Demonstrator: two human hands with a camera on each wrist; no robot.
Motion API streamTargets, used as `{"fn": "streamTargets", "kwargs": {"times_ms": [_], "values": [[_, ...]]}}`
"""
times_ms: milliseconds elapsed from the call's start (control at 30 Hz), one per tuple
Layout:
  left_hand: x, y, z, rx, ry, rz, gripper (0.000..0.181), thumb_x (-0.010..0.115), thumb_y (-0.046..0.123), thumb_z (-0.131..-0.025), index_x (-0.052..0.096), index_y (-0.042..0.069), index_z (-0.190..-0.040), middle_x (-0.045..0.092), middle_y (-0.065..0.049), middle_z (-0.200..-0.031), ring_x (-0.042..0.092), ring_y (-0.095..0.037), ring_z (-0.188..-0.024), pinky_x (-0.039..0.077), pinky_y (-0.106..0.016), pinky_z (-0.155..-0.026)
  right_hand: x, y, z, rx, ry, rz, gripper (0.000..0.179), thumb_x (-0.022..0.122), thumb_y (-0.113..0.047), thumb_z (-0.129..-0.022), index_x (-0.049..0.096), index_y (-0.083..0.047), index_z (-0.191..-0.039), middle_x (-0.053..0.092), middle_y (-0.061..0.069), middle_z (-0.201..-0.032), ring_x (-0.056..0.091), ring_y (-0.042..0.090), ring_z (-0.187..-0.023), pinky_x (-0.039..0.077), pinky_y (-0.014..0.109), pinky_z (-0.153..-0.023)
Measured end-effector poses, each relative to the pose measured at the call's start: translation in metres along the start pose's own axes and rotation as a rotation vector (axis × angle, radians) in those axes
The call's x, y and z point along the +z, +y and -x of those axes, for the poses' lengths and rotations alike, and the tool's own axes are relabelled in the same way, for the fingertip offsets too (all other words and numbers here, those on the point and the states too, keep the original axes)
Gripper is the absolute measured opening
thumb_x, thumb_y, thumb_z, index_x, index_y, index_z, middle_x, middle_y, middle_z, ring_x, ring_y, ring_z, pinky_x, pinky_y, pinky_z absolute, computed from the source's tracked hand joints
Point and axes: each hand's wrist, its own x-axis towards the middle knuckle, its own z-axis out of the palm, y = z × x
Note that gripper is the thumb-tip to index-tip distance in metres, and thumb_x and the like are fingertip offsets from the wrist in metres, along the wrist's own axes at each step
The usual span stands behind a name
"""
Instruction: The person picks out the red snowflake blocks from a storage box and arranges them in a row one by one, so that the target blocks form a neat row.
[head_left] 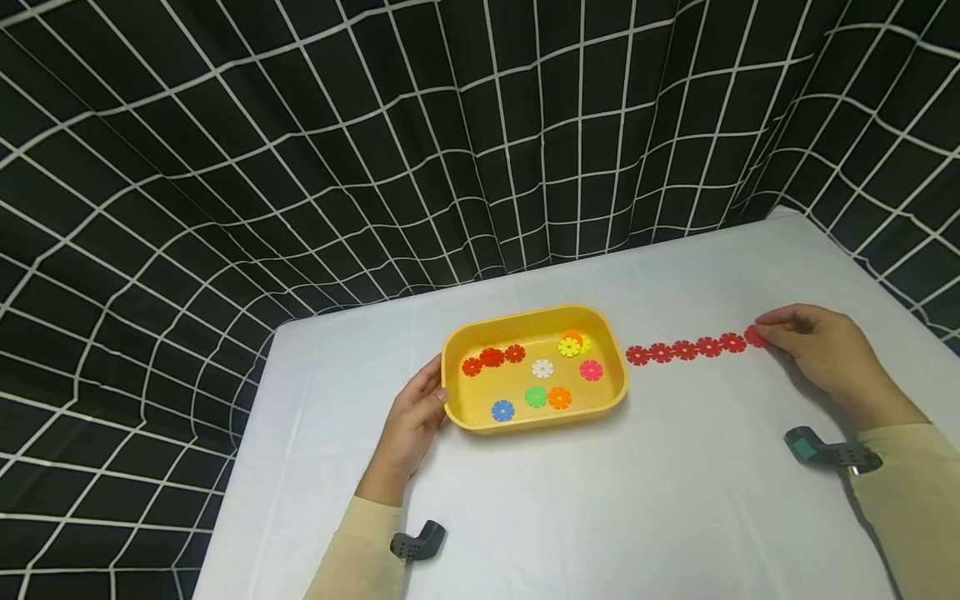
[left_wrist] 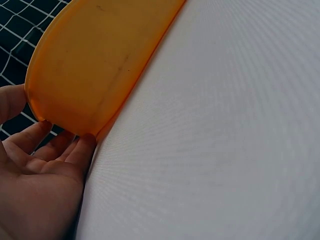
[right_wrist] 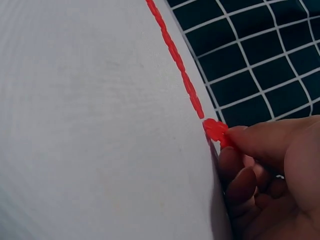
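Observation:
My left hand [head_left: 411, 417] grips the left end of a yellow plastic tray [head_left: 540, 423]. In the left wrist view its fingertips [left_wrist: 86, 142] press against the tray's outer wall, with the thumb near the rim. On the right, my right hand [head_left: 825, 350] pinches a red notched snowflake disc [right_wrist: 215, 129] between thumb and fingers. That disc is at the right end of a straight row of red snowflake discs [head_left: 684, 350] on the table. Whether it touches the row's last disc I cannot tell.
Inside the tray lie several red discs [head_left: 492, 357], plus white [head_left: 542, 368], blue [head_left: 502, 410], green [head_left: 536, 396], orange [head_left: 559, 397], pink [head_left: 591, 370] and yellow [head_left: 569, 347] ones. A white cloth covers the table [head_left: 600, 517]. Behind it hangs a black curtain [head_left: 510, 167] with white grid lines.

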Motion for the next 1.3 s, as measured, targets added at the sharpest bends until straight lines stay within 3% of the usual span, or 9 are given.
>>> {"fn": "streamTargets", "kwargs": {"times_ms": [433, 533, 600, 700, 800, 1033, 1300], "values": [[0.001, 0.002, 0.001, -0.004, 0.000, -0.011, 0.058, 0.054, 0.002, -0.110, 0.041, 0.003, -0.166, 0.042, -0.010, -0.170, 0.040, -0.025, -0.155, 0.041, -0.035, -0.120, -0.003, 0.001, -0.001, 0.011, -0.032, -0.006, 0.065, 0.053, -0.053, -0.111, 0.062, 0.005, -0.140, 0.055, 0.035, -0.140, 0.041, 0.059, -0.135, 0.038, 0.083, -0.103], [0.001, 0.002, 0.001, 0.001, -0.003, -0.014, 0.058, 0.054, 0.002, -0.110, 0.041, 0.002, -0.167, 0.042, -0.010, -0.170, 0.040, -0.026, -0.155, 0.041, -0.035, -0.120, -0.004, 0.001, -0.002, 0.022, -0.026, -0.012, 0.064, 0.052, -0.052, -0.112, 0.061, 0.005, -0.140, 0.056, 0.034, -0.139, 0.045, 0.057, -0.133, 0.053, 0.068, -0.097], [0.000, 0.001, 0.001, 0.004, -0.006, -0.014, 0.058, 0.053, 0.002, -0.110, 0.041, 0.002, -0.167, 0.042, -0.011, -0.170, 0.039, -0.026, -0.155, 0.041, -0.035, -0.120, -0.004, 0.000, -0.002, 0.029, -0.021, -0.013, 0.063, 0.052, -0.051, -0.112, 0.061, 0.005, -0.141, 0.057, 0.033, -0.139, 0.048, 0.055, -0.131, 0.058, 0.049, -0.088], [0.000, 0.001, 0.001, 0.005, -0.007, -0.014, 0.058, 0.053, 0.001, -0.110, 0.041, 0.002, -0.167, 0.041, -0.011, -0.170, 0.039, -0.026, -0.155, 0.041, -0.036, -0.120, -0.004, 0.000, -0.001, 0.037, -0.015, -0.024, 0.062, 0.052, -0.049, -0.113, 0.061, 0.004, -0.141, 0.058, 0.032, -0.139, 0.051, 0.052, -0.129, 0.049, 0.020, -0.072], [0.000, 0.001, 0.001, 0.006, -0.008, -0.011, 0.058, 0.053, 0.001, -0.110, 0.041, 0.002, -0.166, 0.041, -0.011, -0.170, 0.039, -0.026, -0.156, 0.041, -0.036, -0.120, -0.003, -0.002, 0.000, 0.041, -0.005, -0.059, 0.060, 0.052, -0.049, -0.113, 0.061, 0.004, -0.141, 0.059, 0.030, -0.140, 0.053, 0.045, -0.125, 0.045, 0.008, -0.067], [-0.001, -0.001, 0.000, 0.006, -0.009, -0.010, 0.057, 0.053, 0.002, -0.110, 0.042, 0.002, -0.166, 0.040, -0.011, -0.171, 0.038, -0.027, -0.156, 0.040, -0.036, -0.120, -0.003, -0.006, 0.003, 0.041, -0.001, -0.183, 0.065, 0.053, -0.056, -0.111, 0.057, -0.002, -0.148, 0.059, 0.020, -0.140, 0.057, 0.014, -0.109, 0.051, 0.006, -0.072], [-0.002, -0.002, -0.001, 0.011, -0.011, -0.011, 0.057, 0.053, 0.002, -0.110, 0.041, 0.001, -0.166, 0.039, -0.012, -0.172, 0.037, -0.029, -0.157, 0.041, -0.035, -0.119, -0.004, -0.015, 0.007, -0.018, -0.078, -0.356, 0.061, 0.051, -0.056, -0.112, 0.054, -0.010, -0.152, 0.063, 0.002, -0.135, 0.061, 0.004, -0.112, 0.053, 0.009, -0.081]]}}
